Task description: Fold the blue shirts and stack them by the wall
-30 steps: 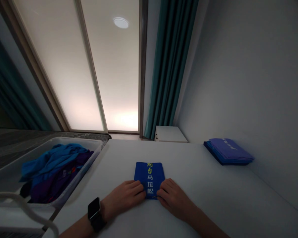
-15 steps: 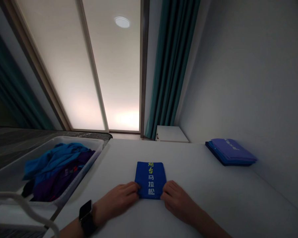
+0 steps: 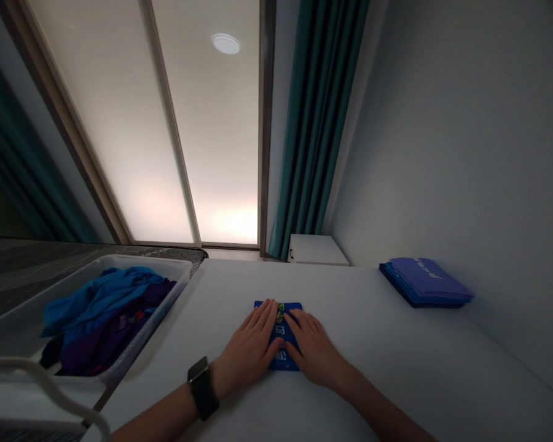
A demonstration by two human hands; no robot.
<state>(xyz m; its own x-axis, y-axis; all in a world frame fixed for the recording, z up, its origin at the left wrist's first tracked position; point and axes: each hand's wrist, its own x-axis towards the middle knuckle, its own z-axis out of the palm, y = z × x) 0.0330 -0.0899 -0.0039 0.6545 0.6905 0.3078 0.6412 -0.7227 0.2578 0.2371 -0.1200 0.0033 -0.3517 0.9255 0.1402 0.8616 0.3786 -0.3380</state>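
A folded blue cloth (image 3: 281, 330) with yellow and white printed characters lies flat on the white table (image 3: 239, 279). My left hand (image 3: 252, 344) rests palm down over its left part, fingers stretched out. Over the right part lies my right hand (image 3: 316, 348), flat as well, with its fingers spread. The two hands hide most of the cloth; a strip of print shows between them. On my left wrist is a dark watch (image 3: 203, 387).
At the table's left stands a translucent plastic bin (image 3: 184, 270) with crumpled blue and purple clothes (image 3: 105, 307). A folded stack of purple and blue cloths (image 3: 426, 282) sits at the right, by the wall. A white cabinet (image 3: 317, 248) is beyond the table.
Both hands have left the cloth's lower side edges, where the fingers were pinching, and moved inward on top of it. They now lie flat. The cloth has stayed in place.
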